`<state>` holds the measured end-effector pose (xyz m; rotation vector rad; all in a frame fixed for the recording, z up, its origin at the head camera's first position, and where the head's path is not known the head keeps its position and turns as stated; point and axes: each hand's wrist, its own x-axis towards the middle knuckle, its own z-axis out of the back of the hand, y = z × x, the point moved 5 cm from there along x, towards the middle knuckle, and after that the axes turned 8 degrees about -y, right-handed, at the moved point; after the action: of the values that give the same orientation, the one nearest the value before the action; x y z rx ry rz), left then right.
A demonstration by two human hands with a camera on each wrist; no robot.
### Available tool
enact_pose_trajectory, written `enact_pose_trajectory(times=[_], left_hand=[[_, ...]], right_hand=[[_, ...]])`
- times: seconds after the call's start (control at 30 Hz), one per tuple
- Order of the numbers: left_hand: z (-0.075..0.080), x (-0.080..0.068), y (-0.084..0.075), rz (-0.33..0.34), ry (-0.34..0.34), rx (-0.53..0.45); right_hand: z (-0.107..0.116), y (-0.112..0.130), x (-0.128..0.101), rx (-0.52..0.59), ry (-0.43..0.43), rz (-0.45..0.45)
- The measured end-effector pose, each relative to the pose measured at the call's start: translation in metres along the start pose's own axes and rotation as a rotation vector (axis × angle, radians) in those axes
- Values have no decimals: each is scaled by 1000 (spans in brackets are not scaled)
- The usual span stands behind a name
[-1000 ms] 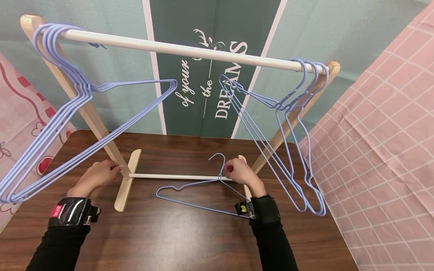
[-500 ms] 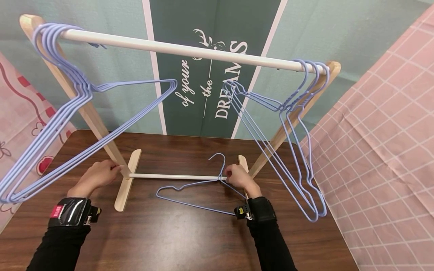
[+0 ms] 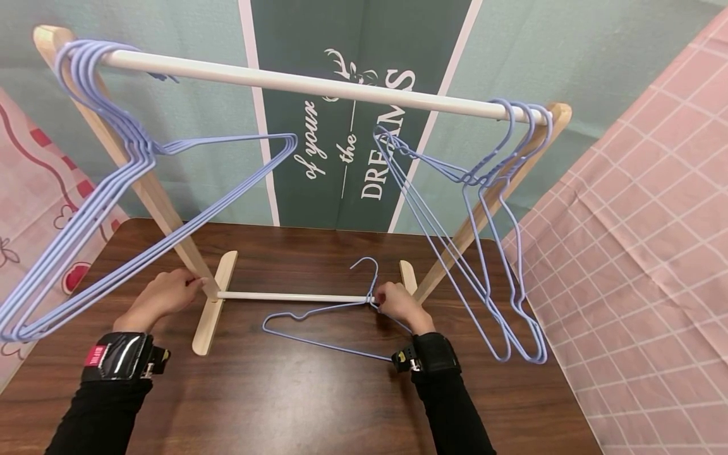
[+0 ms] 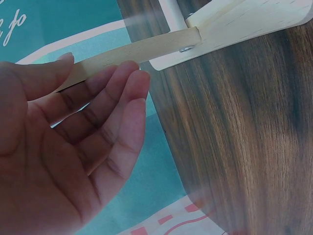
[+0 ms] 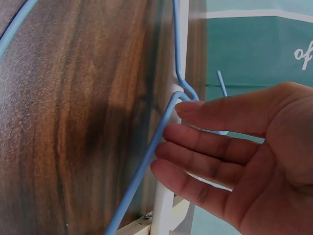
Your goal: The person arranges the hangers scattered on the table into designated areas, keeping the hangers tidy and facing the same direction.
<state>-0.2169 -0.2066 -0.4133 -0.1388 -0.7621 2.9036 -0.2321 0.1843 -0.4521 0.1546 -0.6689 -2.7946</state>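
My left hand [image 3: 162,296] [image 4: 88,142] grips the left wooden post [image 3: 162,196] [image 4: 132,54] of the rack low down, thumb on one side and fingers on the other. A blue wire hanger [image 3: 335,308] [image 5: 139,171] stands slanted by the lower white bar [image 3: 296,296], its hook pointing up. Close to that bar, my right hand [image 3: 400,303] [image 5: 234,142] pinches its neck; the thumb is in sight, the index finger is hidden behind it. The other fingers lie along the hanger's sloping shoulder.
Several blue hangers [image 3: 142,155] hang at the left end of the upper white rod [image 3: 318,82], and 3 more hangers [image 3: 534,360] at the right end. Patterned cloths enclose the brown wooden table [image 3: 273,404]. The rack's feet [image 3: 207,325] stand on it.
My right hand and wrist have shifted slightly left and toward me, while the hanger it holds stays about where it was. The right-hand hanging hangers swayed. The left hand has not moved.
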Motion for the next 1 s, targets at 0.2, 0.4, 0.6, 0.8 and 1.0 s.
enact_pose_trajectory(times=[0.2,0.4,0.6,0.8,1.0], left_hand=[[0,-1,0,4,2,-4],[0,-1,0,-1,0,-4],[-1,-1,1,-2,-2,2],[-1,-1,1,-4,3,10],[-1,-1,0,-2,6,11]], right_hand=[[-6,-2,0,3,4,18],[-11,-4,1,-17,6,26],[-17,-5,0,-29,20,32],[-21,-6,0,-41,32,42],[-21,-5,0,-52,28,65]])
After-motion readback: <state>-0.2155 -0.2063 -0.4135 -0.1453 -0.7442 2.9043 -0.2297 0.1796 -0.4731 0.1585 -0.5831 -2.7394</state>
